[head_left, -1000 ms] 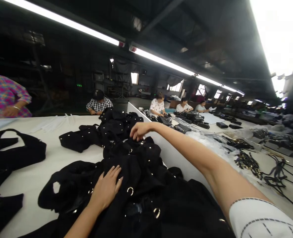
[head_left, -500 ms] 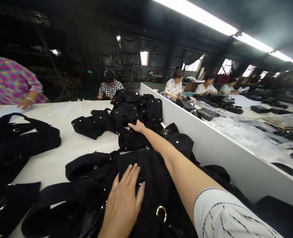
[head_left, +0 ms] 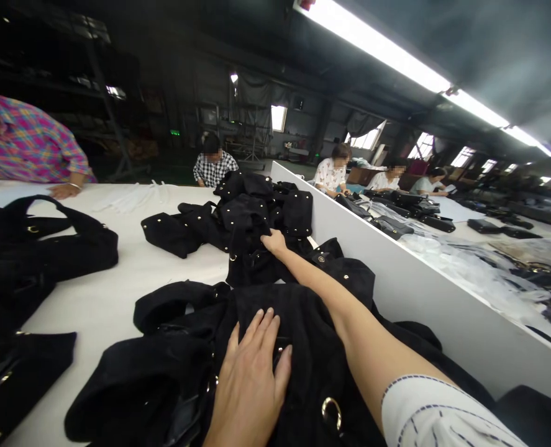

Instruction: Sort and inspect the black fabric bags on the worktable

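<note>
Fingers stretched out, my left hand (head_left: 251,372) lies flat on a black fabric bag (head_left: 307,335) with a gold ring, close in front of me. My right arm reaches far forward over the pile. At its end my right hand (head_left: 274,243) is closed on a black bag (head_left: 251,261) in the heap; its fingertips are partly hidden by the cloth. Behind that hand, more black bags (head_left: 242,211) with small metal studs are stacked against the divider.
A white divider (head_left: 396,292) runs along the right, with plastic wrap (head_left: 466,273) and black bags beyond it. More black bags (head_left: 84,248) lie at left on the white table (head_left: 89,310). A person in a plaid shirt (head_left: 37,143) stands far left; several others sit further back.
My right hand has gone from spread fingers above the heap to closed on a bag there. The view has shifted slightly; my left hand still lies flat on the near bag.
</note>
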A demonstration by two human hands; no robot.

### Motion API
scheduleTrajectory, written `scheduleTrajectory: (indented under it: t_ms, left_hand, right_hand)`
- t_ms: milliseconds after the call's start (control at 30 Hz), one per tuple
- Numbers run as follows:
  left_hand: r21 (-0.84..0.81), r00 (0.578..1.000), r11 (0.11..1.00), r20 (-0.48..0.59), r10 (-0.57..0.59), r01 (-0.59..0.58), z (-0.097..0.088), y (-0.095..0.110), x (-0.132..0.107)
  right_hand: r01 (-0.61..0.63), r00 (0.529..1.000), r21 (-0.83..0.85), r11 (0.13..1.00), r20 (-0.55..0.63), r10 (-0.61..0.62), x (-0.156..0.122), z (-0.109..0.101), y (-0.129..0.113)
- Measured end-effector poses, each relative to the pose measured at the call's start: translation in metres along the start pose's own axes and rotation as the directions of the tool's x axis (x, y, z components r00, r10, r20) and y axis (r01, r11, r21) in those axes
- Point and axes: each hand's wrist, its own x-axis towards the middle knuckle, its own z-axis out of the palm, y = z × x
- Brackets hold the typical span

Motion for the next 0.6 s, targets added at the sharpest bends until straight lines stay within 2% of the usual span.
scheduleTrajectory:
  t_ms: [67,133,200,233,267,333,367,400,433,467,533,600]
  left_hand:
    - [-0.031,0.999,0.999,0.025,-0.024,0.024,0.0,-0.001,0.001]
    - [-0.057,0.997,0.997,0.056,-0.043,0.047,0.0,-0.001,0.002]
    - [-0.08,0.993,0.994,0.092,-0.067,0.074,0.0,-0.001,0.002]
    - [-0.09,0.991,0.992,0.109,-0.078,0.088,0.0,-0.001,0.002]
    - [-0.099,0.988,0.99,0.125,-0.088,0.1,0.0,0.0,0.002]
    - [-0.113,0.984,0.987,0.145,-0.1,0.117,-0.001,0.0,0.001]
    - [-0.118,0.984,0.986,0.148,-0.1,0.118,-0.001,0.0,0.0]
    - [-0.12,0.984,0.986,0.148,-0.099,0.117,-0.002,0.0,0.0]
    - [-0.121,0.985,0.986,0.144,-0.097,0.115,-0.004,0.0,-0.001]
    - [-0.122,0.986,0.986,0.137,-0.096,0.113,-0.006,0.0,-0.001]
    - [-0.125,0.988,0.986,0.12,-0.095,0.11,-0.009,0.002,0.0]
    - [-0.133,0.992,0.986,0.091,-0.092,0.104,-0.011,0.003,0.0]
  right_hand:
    - [0.12,0.988,0.018,0.993,-0.105,-0.117,0.002,-0.017,-0.022]
    - [0.239,0.953,0.016,0.971,-0.196,-0.231,0.0,-0.038,-0.048]
    - [0.402,0.881,0.005,0.915,-0.273,-0.386,-0.008,-0.063,-0.077]
    - [0.51,0.816,-0.005,0.86,-0.314,-0.486,-0.013,-0.077,-0.091]
    - [0.622,0.728,-0.023,0.783,-0.351,-0.589,-0.019,-0.091,-0.104]
    - [0.796,0.527,-0.076,0.601,-0.401,-0.749,-0.033,-0.123,-0.13]
    - [0.84,0.454,-0.101,0.533,-0.407,-0.793,-0.04,-0.139,-0.143]
    - [0.856,0.421,-0.115,0.504,-0.409,-0.81,-0.047,-0.154,-0.155]
    - [0.854,0.419,-0.122,0.506,-0.417,-0.806,-0.054,-0.169,-0.166]
    - [0.836,0.439,-0.122,0.536,-0.437,-0.785,-0.061,-0.182,-0.176]
    - [0.759,0.513,-0.115,0.641,-0.499,-0.698,-0.08,-0.199,-0.19]
    - [0.668,0.598,-0.123,0.734,-0.499,-0.628,-0.105,-0.198,-0.19]
